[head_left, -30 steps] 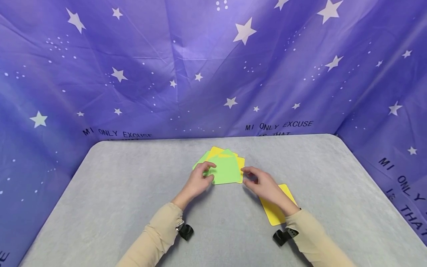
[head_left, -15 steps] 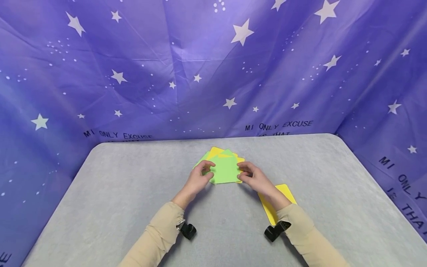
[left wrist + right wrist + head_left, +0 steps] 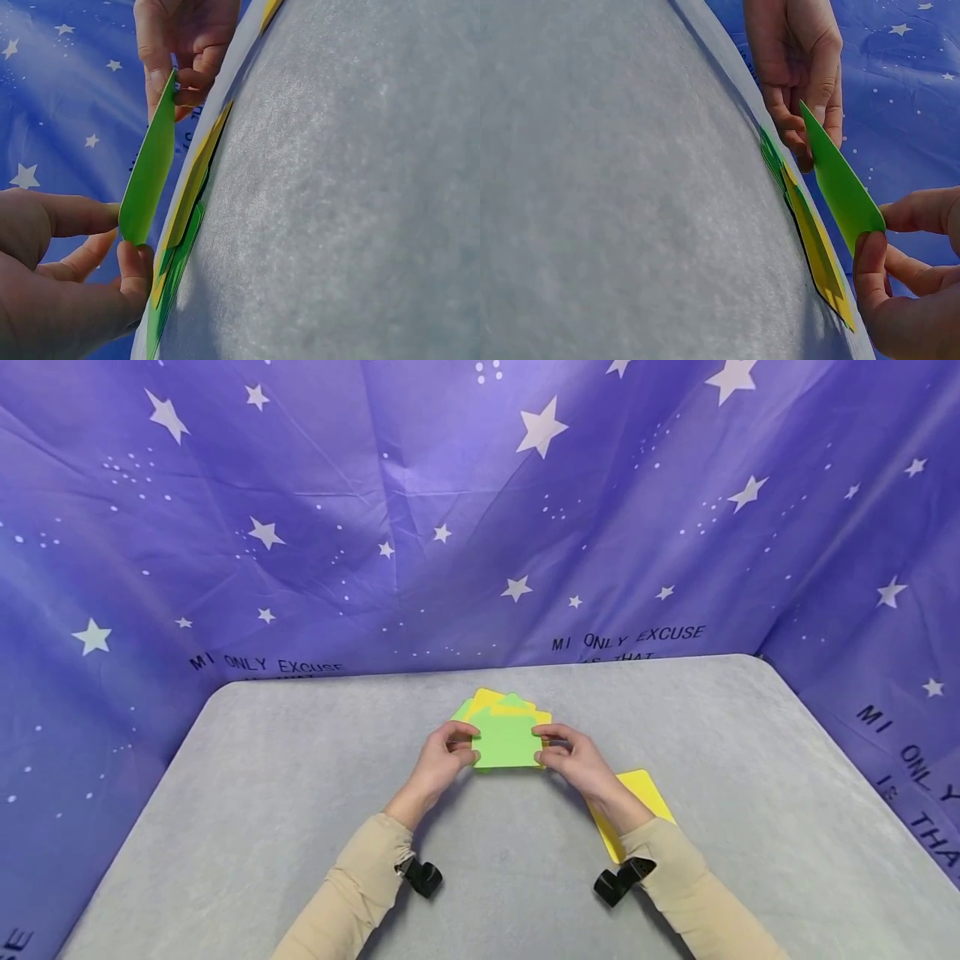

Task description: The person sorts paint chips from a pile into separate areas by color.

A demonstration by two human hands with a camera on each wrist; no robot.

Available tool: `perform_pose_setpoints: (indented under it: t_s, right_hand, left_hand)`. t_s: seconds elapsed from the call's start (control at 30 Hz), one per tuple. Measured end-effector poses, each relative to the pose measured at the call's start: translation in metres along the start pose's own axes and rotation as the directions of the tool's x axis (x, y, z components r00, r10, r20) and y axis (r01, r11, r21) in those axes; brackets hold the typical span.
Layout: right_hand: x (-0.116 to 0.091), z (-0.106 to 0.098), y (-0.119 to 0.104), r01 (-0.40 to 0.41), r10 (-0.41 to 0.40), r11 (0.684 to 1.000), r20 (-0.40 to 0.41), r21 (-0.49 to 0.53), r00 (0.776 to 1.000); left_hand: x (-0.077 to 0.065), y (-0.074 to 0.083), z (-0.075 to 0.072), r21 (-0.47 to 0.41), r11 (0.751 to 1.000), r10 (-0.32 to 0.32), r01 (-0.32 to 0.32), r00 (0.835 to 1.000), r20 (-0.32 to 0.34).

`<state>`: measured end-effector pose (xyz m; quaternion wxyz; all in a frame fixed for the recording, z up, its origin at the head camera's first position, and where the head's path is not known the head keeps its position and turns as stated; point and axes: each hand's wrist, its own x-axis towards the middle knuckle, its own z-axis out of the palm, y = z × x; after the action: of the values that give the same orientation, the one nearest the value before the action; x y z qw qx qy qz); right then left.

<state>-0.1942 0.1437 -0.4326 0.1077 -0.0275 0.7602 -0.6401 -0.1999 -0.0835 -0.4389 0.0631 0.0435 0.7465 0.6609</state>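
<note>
A green card [image 3: 507,739] is held up off the pile by both hands, one at each short side. My left hand [image 3: 438,764] pinches its left edge between thumb and fingers. At the right edge, my right hand [image 3: 577,764] pinches it the same way. In the left wrist view the raised green card [image 3: 150,176] is slightly bowed, with a gap between it and the cards below. Under it, yellow and green cards [image 3: 815,244] lie fanned and overlapping on the table. Part of that pile is hidden behind the raised card in the head view.
A yellow card [image 3: 647,793] lies apart on the grey table [image 3: 262,793], partly beneath the right forearm. Purple star-printed cloth [image 3: 420,485] hangs behind the table and along both sides. A small black camera [image 3: 423,878] is strapped to each wrist.
The right hand has moved left to the green card's right edge and taken hold of it. Both hands have then lifted the card from the pile.
</note>
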Motion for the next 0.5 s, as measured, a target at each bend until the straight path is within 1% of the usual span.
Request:
perform_pose_setpoints:
  t_s: [0.1,0.17,0.37,0.5]
  right_hand:
    - [0.001,0.002,0.001,-0.002,0.002,1.0,-0.017,-0.011,1.0]
    - [0.0,0.004,0.002,0.005,-0.005,1.0,-0.012,-0.015,1.0]
    - [-0.002,0.007,0.004,0.055,-0.055,0.998,-0.003,-0.022,0.998]
    - [-0.001,0.015,0.006,0.094,-0.095,0.995,-0.019,-0.027,0.995]
  left_hand:
    - [-0.001,0.0,-0.002,-0.019,1.0,0.006,-0.006,1.0,0.008]
    - [-0.002,-0.001,-0.003,-0.026,1.0,0.003,-0.002,1.0,0.008]
    - [-0.005,-0.004,-0.008,-0.029,0.999,-0.026,0.026,0.999,0.021]
    - [-0.008,-0.006,-0.014,-0.003,1.0,-0.017,0.017,1.0,0.01]
